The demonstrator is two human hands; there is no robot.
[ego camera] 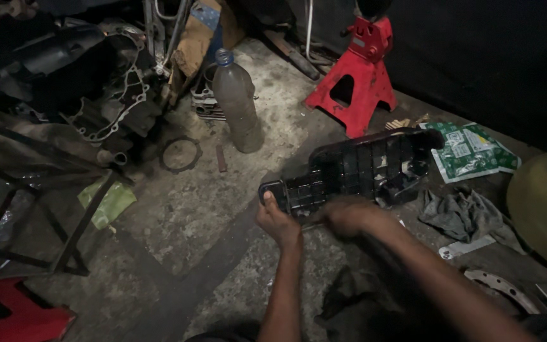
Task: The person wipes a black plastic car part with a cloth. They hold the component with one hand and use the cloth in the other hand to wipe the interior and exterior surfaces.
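The left hand (276,218) pinches one end of the black ribbed cover (352,168) just above the floor (185,215), the right hand (346,215) looks blurry under it, so it could slip and drop

Black ribbed plastic panel (356,170) in the middle, bright red jack stand (356,79) far back, green-and-white printed packet (470,152) right, pale green rag (110,202) left, grey floor (191,221).
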